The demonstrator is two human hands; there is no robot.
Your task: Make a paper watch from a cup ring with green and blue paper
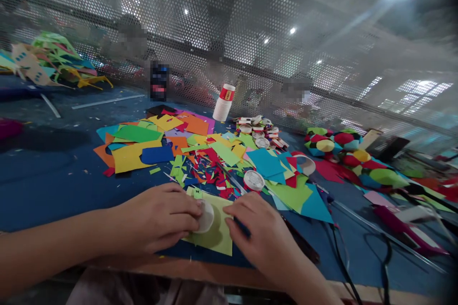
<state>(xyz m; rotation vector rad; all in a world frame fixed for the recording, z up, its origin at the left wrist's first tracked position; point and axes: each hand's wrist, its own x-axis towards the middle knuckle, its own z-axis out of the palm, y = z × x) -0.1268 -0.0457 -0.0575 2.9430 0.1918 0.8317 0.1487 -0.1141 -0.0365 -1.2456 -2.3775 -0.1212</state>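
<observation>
My left hand (171, 217) holds a round white piece (205, 217), which looks like a cut-off paper cup bottom, against a sheet of pale yellow paper (221, 238). The piece lies near the middle of the sheet, partly under my fingertips. A small light green cutout with dark dots (197, 193) pokes out behind the piece. At the right edge of the sheet is my right hand (255, 226), its thumb and forefinger a little apart with nothing visible between them. Just beyond the sheet stand scissors (232, 180), half among scraps, and another white-bottomed cup piece (254, 180).
Coloured paper sheets (136, 157) and scraps spread across the blue table (53, 190). Stacked paper cups (224, 103) and a pile of cup bottoms (259, 131) stand behind. On the right are a magenta tool (408, 231), black cables (386, 262) and coloured paper balls (343, 145).
</observation>
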